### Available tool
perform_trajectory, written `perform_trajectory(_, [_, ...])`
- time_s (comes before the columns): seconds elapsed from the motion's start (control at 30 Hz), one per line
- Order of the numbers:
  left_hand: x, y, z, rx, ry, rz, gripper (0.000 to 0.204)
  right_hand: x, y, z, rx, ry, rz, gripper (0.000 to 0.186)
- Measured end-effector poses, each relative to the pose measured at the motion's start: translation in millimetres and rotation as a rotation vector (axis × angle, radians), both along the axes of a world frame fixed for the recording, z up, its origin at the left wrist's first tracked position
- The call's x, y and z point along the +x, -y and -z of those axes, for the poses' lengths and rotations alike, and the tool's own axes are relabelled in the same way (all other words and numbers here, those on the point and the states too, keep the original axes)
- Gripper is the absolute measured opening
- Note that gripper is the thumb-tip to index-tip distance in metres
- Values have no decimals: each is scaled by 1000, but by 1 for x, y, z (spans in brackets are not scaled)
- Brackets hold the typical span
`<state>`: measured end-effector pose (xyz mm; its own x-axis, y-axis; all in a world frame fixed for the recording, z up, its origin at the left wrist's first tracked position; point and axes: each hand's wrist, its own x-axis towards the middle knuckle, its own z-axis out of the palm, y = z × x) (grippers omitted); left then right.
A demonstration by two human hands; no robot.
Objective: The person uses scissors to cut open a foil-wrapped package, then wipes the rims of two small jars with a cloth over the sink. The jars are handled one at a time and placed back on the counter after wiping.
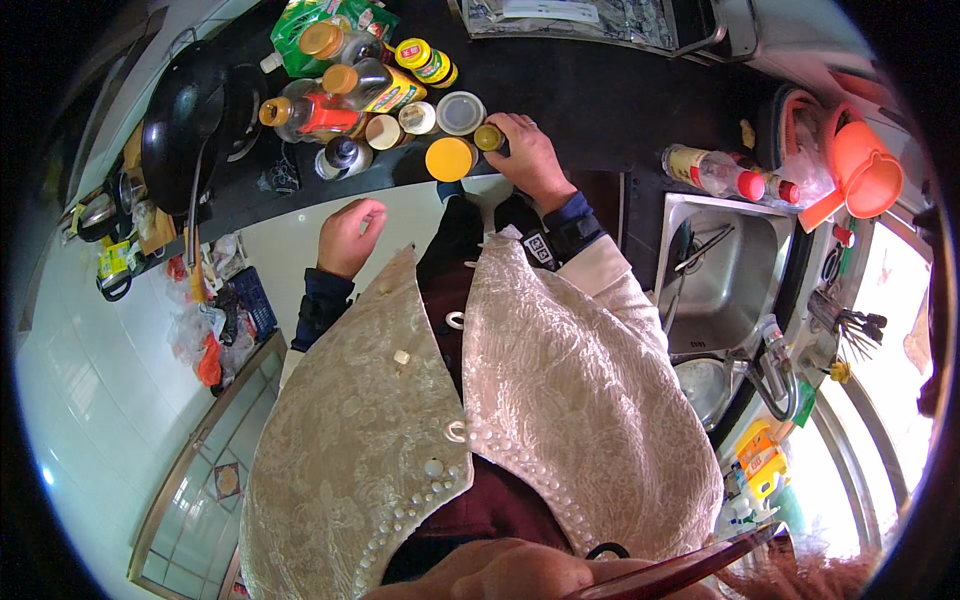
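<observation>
My right hand [532, 163] is at the counter's front edge, thumb and fingers closed round a small jar with a dull gold lid [489, 138]. Just left of it stand a container with a bright yellow lid [451, 159] and one with a clear, greyish lid [461, 113]. My left hand [350, 238] hangs in front of the counter, lower and to the left. Its fingers are loosely curled in, and nothing shows in them. Bottles with orange caps [341, 79], a white-lidded jar [418, 118] and a yellow-labelled jar [426, 63] crowd together beyond.
A black wok [184, 128] with a long-handled utensil stands at the left of the dark counter [590, 95]. To the right are red-capped bottles [715, 172], an orange plastic dipper [866, 170] and a steel sink [735, 270]. A gas stove [570, 22] sits at the back.
</observation>
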<state>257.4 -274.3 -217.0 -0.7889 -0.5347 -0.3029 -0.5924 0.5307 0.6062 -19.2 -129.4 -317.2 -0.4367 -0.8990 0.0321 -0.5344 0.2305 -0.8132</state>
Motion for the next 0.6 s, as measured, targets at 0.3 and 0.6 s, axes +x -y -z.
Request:
perform_trajectory(0.3, [-17,-3,11,49,-30,38,16,-17,-7,-1,-11,-78,137,38])
perform_trajectory(0.6, [-23,2,30,59,-31,57,16,-32,-7,3,26,-38,33,51])
